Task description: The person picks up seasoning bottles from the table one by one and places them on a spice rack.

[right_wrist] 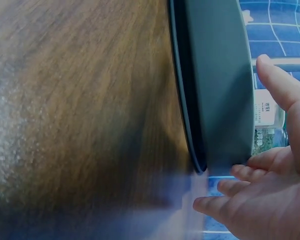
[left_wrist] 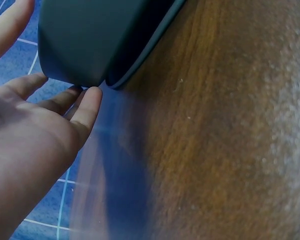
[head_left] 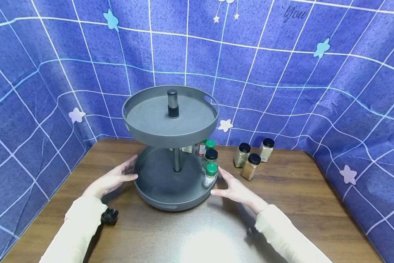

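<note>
A grey two-tier round rack [head_left: 170, 208] stands on the wooden table, its upper tray [head_left: 150, 128] held up by a central metal post [head_left: 177, 160]. At the lower tray's left side, my left hand [head_left: 113, 179] has its fingers extended against the wall. My right hand [head_left: 234, 187] is at the opposite side, thumb and fingers spread along the rim. In the right wrist view, fingertips [right_wrist: 240, 170] meet the tray wall [right_wrist: 222, 90]. Green-capped jars [head_left: 210, 175] and a black-capped jar [head_left: 210, 159] stand in the lower tray's right part; others behind are partly hidden.
Right of the rack, three black-capped spice jars [head_left: 241, 155] stand on the table [head_left: 292, 190]. A blue curtain [head_left: 275, 73] with white lines and stars hangs behind and along both sides. Black wrist devices [head_left: 109, 216] hang below the sleeves.
</note>
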A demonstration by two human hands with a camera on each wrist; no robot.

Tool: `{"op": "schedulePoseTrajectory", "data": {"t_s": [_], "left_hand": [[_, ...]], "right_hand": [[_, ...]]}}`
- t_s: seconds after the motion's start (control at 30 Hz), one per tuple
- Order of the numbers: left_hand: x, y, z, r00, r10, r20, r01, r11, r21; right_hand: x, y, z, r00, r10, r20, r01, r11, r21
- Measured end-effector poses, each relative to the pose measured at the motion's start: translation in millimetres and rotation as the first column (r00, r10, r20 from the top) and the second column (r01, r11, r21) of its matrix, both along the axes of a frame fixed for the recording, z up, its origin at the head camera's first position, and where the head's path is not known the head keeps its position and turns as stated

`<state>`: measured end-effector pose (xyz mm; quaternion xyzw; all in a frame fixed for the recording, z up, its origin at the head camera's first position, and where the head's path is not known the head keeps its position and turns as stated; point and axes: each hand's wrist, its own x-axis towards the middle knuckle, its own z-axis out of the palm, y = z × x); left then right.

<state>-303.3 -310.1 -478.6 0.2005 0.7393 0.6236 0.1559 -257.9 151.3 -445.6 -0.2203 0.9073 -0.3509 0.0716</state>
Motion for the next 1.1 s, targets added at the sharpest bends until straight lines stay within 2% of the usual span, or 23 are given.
{"op": "schedulePoseTrajectory", "data": {"t_s": [0.53,0.87,1.1], "left_hand": [[0.0,0,1.4,1.000,-0.001,-0.005,0.001,1.000,-0.009],[1.7,2,3.8,1.000,0.006,0.002,-0.006,1.000,-0.013],[1.3,2,3.7,1.000,0.006,0.003,-0.005,1.000,-0.023]], "right_hand": [[-14.7,-4,0.3,1.000,-0.011,0.006,0.012,0.999,-0.030],[-30.3,-4,-4.9,1.000,0.011,-0.012,-0.011,0.999,-0.038],[-33.7,-3,-2.8,0.999,0.027,-0.026,-0.028,0.998,-0.052]]}}
